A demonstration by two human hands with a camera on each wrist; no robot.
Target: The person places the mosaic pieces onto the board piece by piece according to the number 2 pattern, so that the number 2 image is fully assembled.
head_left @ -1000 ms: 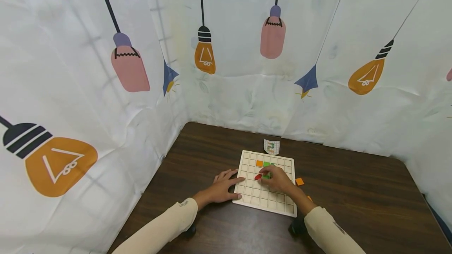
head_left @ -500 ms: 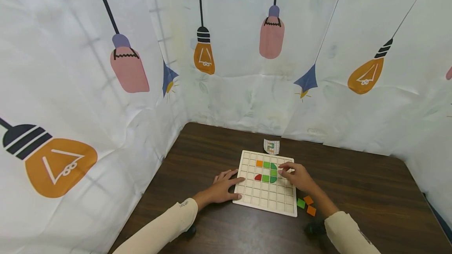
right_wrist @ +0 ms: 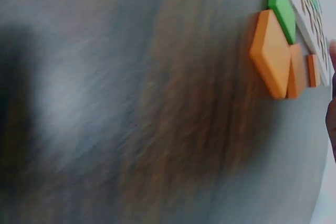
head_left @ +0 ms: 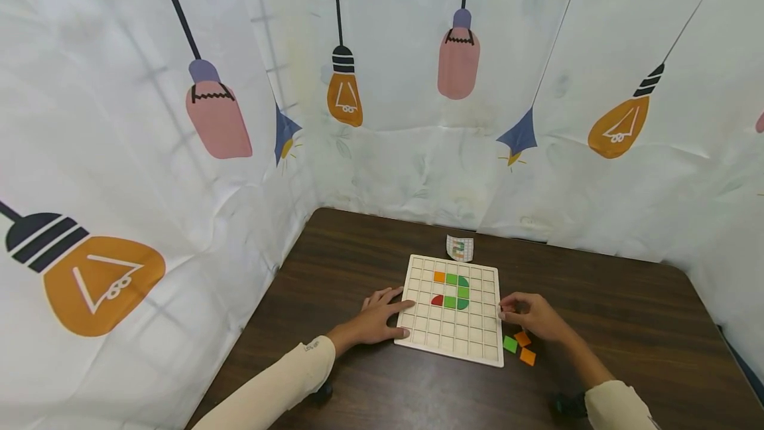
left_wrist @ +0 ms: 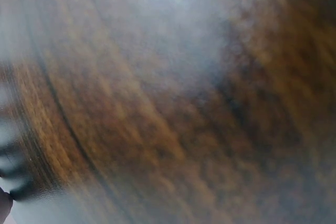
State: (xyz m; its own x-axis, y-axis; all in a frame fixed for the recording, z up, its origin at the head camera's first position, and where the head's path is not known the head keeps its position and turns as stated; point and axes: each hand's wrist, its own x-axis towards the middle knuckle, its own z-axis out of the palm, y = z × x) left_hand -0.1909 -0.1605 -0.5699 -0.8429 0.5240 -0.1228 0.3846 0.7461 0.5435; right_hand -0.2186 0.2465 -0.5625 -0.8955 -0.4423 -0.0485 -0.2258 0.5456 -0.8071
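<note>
- Head view: a flat, pale square board [head_left: 442, 337], marked with lines into little boxes, lies on the dark brown table [head_left: 358, 244].
- Seven bright tiles sit in its boxes, like a backwards C.
- The top row has an orange square [head_left: 439, 277], a light green square [head_left: 451, 279] and a dark green rounded piece [head_left: 463, 281].
- Below that rounded piece is another green square [head_left: 463, 292].
- The bottom row has a red rounded piece [head_left: 438, 300], a third green square [head_left: 450, 302] and a second dark green rounded piece [head_left: 462, 304].
- The left hand [head_left: 373, 324] rests on the board's left edge, fingers spread and gripping nothing.
- The right hand [head_left: 537, 317] is by the right edge, thumb and finger close together; I can't tell if they pinch anything.
- Near it lie a loose green tile [head_left: 510, 344] and two orange tiles [head_left: 528, 356].
- Right wrist view shows one more orange tile [right_wrist: 313, 70] beside the board.
- A small picture card [head_left: 459, 248] lies behind the board.
</note>
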